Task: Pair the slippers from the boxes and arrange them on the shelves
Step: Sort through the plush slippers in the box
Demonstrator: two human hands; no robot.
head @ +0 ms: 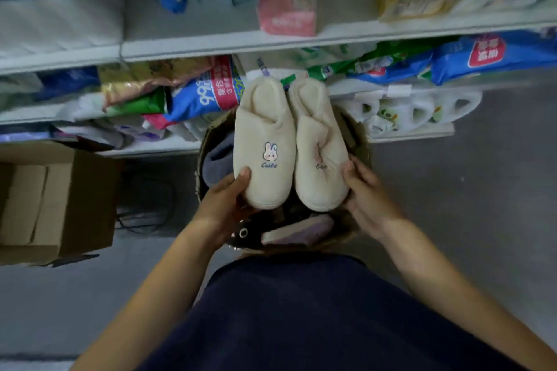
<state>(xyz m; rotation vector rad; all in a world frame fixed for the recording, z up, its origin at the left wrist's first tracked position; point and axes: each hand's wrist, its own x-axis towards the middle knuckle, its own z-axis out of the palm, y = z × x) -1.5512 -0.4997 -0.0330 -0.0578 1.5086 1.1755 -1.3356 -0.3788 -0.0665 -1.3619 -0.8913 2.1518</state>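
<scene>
Two cream plush slippers with a rabbit patch and the word "Cute" are held side by side, toes toward me, above an open brown box [360,141]. My left hand [224,205] grips the toe of the left cream slipper [265,141]. My right hand [366,199] grips the toe of the right cream slipper [319,150]. Inside the box lie a grey slipper [217,163], a purple slipper [298,230] and a dark one [244,233], partly hidden by my hands.
White shelves [241,47] ahead are packed with tissue packs, a pink pack [286,9] and toilet paper rolls [416,111]. A second cardboard box [75,199] stands on the grey floor at the left. My dark clothing fills the bottom.
</scene>
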